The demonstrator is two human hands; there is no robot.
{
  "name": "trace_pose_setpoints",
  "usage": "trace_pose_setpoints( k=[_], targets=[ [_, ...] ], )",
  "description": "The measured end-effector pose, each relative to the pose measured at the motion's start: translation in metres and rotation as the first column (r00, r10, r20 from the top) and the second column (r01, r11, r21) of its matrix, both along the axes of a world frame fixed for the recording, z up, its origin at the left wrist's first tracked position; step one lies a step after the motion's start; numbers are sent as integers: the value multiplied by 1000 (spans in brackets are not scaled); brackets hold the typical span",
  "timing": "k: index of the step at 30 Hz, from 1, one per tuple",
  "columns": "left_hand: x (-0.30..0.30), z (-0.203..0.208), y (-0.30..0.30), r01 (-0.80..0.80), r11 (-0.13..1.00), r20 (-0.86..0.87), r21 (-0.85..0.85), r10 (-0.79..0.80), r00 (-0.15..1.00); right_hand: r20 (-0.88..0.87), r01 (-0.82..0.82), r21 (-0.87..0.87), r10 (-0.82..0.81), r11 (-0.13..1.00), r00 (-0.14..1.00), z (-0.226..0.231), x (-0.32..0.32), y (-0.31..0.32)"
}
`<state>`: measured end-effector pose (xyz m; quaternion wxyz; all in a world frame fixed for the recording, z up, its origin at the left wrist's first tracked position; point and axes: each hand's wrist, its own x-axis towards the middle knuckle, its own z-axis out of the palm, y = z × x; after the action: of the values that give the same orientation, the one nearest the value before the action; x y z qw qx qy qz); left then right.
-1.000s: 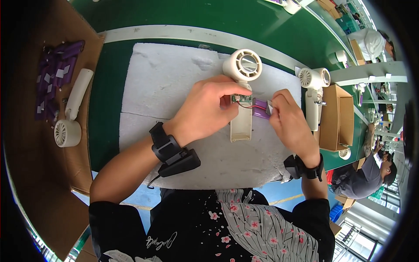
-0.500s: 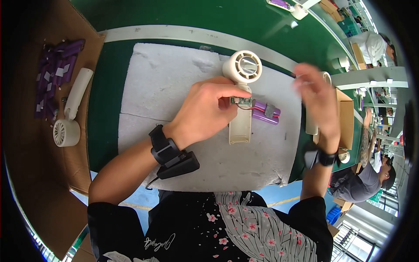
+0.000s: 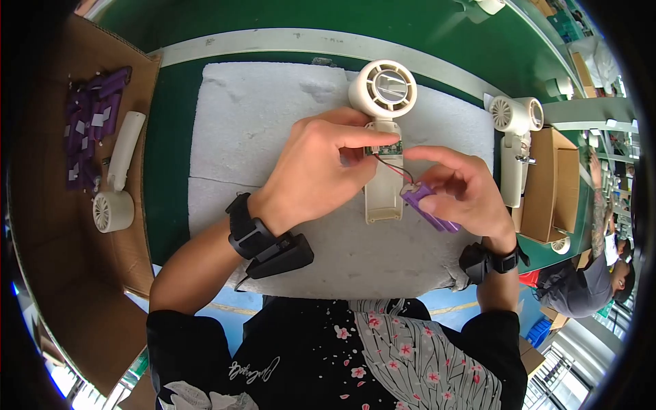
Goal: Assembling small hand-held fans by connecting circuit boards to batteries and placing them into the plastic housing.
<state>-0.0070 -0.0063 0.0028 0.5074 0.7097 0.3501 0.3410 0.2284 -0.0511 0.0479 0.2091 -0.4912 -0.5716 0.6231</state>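
Observation:
A cream handheld fan [image 3: 384, 198] lies on the white foam sheet [image 3: 246, 123], its round head away from me and its handle housing uncovered. My left hand [image 3: 307, 171] reaches over it, finger and thumb closed on a small green circuit board [image 3: 389, 147] at the top of the handle. Red and black wires run from the board to a purple battery pack [image 3: 432, 208] beside the handle. My right hand [image 3: 470, 188] grips that pack between thumb and fingers, with the index finger stretched toward the board. The fingers partly cover the pack.
At left, a large cardboard box [image 3: 75, 253] holds several purple battery packs [image 3: 96, 123] and a white fan part [image 3: 115, 210]. More fan parts [image 3: 509, 114] lie right of the foam, by a smaller carton [image 3: 540, 184]. Another person [image 3: 591, 287] sits at far right.
My right hand has come in from the right and taken hold of the battery pack, which is now tilted. My left hand remains at the circuit board.

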Motion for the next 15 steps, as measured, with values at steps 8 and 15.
trace_pose_setpoints(
  k=[8, 15],
  targets=[
    [1, 0, 1, -77, 995, 0, 64, 77, 997, -439, -79, -374, -101, 924, 893, 6, 4, -3],
    [-1, 7, 2, -59, 998, -67, 32, 61, 996, -588, -195, -345, -49, 918, 807, -7, 11, -5]
  ],
)
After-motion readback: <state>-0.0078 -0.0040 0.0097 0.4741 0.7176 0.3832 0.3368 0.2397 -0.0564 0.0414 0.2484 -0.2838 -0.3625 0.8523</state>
